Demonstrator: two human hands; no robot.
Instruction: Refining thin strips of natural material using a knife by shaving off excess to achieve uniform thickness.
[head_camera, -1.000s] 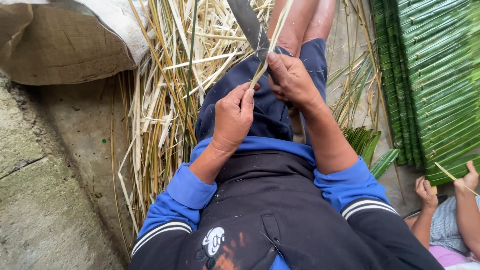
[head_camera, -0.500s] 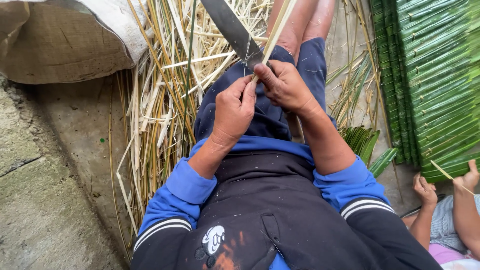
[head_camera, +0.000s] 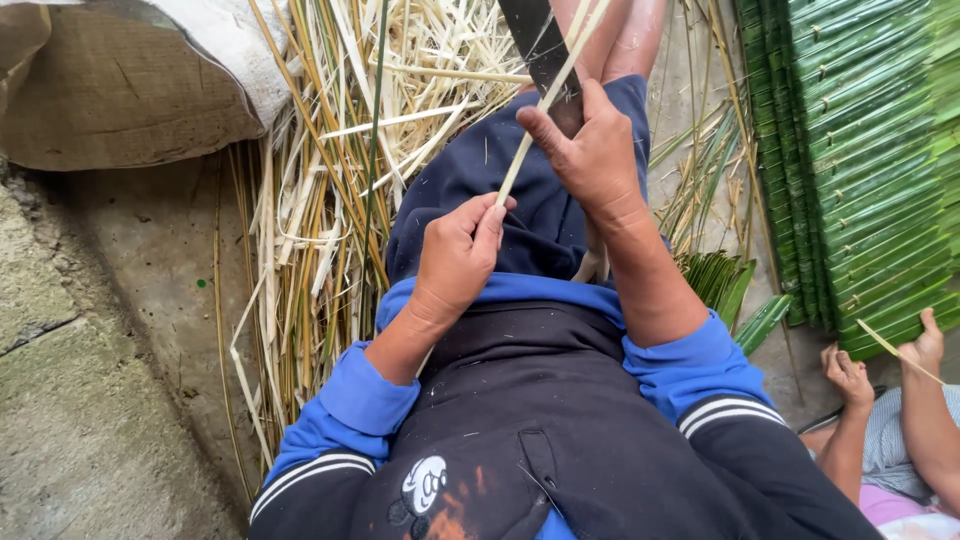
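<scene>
My left hand (head_camera: 458, 255) pinches the near end of a thin pale leaf-rib strip (head_camera: 545, 105) over my lap. My right hand (head_camera: 590, 155) grips the handle of a long dark knife blade (head_camera: 535, 45) that points away from me, and the strip runs slantwise across the blade, up past my right thumb. Both hands sit above my dark blue shorts, with my bare legs stretched out ahead.
A heap of pale dry strips and stalks (head_camera: 330, 200) lies on the concrete floor to my left. A woven sack (head_camera: 120, 90) sits at upper left. Stitched green leaf panels (head_camera: 860, 170) are stacked on the right. Another person's hands (head_camera: 885, 365) hold a thin stick at lower right.
My left hand has pulled back toward my body, drawing the strip along the blade. My right hand and the knife have shifted slightly forward and to the right.
</scene>
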